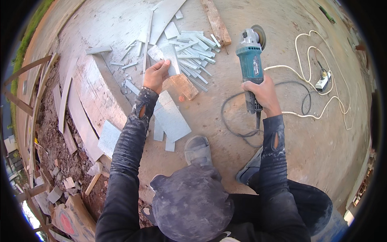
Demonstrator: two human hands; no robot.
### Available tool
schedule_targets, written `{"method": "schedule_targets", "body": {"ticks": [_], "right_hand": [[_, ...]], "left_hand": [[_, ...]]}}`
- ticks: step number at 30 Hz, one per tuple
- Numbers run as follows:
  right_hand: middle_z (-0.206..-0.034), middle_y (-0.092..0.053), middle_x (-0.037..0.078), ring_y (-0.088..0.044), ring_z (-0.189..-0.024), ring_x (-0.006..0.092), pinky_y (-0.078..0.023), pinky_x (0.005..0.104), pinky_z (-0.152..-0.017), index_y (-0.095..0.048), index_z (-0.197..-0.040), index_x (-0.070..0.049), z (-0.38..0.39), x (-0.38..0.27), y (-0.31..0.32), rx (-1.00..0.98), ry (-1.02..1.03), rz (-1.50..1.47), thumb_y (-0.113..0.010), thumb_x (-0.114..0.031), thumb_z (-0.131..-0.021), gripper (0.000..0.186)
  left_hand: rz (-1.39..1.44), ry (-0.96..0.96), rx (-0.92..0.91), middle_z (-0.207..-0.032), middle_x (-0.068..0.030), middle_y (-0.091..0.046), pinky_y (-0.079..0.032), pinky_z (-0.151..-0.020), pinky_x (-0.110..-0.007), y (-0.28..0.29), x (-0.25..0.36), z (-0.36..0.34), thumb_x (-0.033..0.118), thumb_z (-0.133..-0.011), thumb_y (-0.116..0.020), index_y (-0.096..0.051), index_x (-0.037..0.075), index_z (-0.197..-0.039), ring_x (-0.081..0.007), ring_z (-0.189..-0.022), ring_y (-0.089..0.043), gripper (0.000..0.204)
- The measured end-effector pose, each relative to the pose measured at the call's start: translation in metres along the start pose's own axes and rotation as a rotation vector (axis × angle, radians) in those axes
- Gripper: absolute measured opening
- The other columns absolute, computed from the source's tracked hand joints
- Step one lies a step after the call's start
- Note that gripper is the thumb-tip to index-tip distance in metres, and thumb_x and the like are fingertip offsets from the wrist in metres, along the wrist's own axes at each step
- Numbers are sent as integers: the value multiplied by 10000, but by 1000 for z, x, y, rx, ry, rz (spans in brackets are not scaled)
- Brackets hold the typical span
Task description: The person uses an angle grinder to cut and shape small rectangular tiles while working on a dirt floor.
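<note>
My right hand (264,94) is wrapped round the body of a teal and black angle grinder (252,62), held up off the ground. Its disc (260,37) points away from me, at the top right of the tool. Farther left, my left hand (157,75) pinches a small pale tile piece (155,53) between thumb and fingers. Just beyond those fingers a longer grey tile strip (172,60) leans by a wooden block (184,86). A heap of narrow cut tile strips (193,52) lies behind it. Nearer me are flat rectangular tiles (172,116).
A wooden beam (216,22) lies at the far middle. White extension cord loops on the right, ending at a power strip (323,82); the grinder's dark cable (231,125) curls below it. On the left stand a pale concrete block (96,86), boards, rubble and a paper sack (72,218).
</note>
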State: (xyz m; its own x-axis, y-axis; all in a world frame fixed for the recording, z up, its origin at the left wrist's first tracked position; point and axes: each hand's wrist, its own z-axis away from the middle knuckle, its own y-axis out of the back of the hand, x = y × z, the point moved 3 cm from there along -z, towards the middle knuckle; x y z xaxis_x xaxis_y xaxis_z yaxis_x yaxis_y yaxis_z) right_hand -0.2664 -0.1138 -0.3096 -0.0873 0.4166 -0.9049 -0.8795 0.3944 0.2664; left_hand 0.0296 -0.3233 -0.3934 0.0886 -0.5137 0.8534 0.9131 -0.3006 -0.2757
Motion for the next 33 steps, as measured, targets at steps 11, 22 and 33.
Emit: {"method": "schedule_targets", "body": {"ticks": [11, 22, 33], "right_hand": [[-858, -655, 138, -638, -782, 244, -510, 340, -744, -613, -1008, 35, -7, 16, -78, -108, 78, 256, -748, -300, -627, 525], [-929, -679, 225, -669, -857, 360, -524, 400, -771, -605, -1005, 56, -9, 21, -128, -184, 82, 395, -724, -318, -602, 562], [-1051, -670, 268, -660, -1010, 417, -545, 451, -881, -577, -1094, 66, -14, 5, -155, -257, 124, 506, -704, -265, -638, 577]], "left_hand": [[-481, -34, 447, -860, -105, -690, -600, -605, -302, 14, -55, 0, 96, -840, -766, -652, -82, -1052, -165, -677, -667, 299], [-378, -65, 512, -867, -161, -694, -614, -572, -304, -15, -54, 1, 1, -840, -709, -629, -57, -1136, -197, -673, -699, 313], [-144, -123, 520, -956, -149, -704, -600, -680, -343, -4, -76, -5, -71, -842, -638, -661, -95, -1086, -225, -779, -701, 247]]}}
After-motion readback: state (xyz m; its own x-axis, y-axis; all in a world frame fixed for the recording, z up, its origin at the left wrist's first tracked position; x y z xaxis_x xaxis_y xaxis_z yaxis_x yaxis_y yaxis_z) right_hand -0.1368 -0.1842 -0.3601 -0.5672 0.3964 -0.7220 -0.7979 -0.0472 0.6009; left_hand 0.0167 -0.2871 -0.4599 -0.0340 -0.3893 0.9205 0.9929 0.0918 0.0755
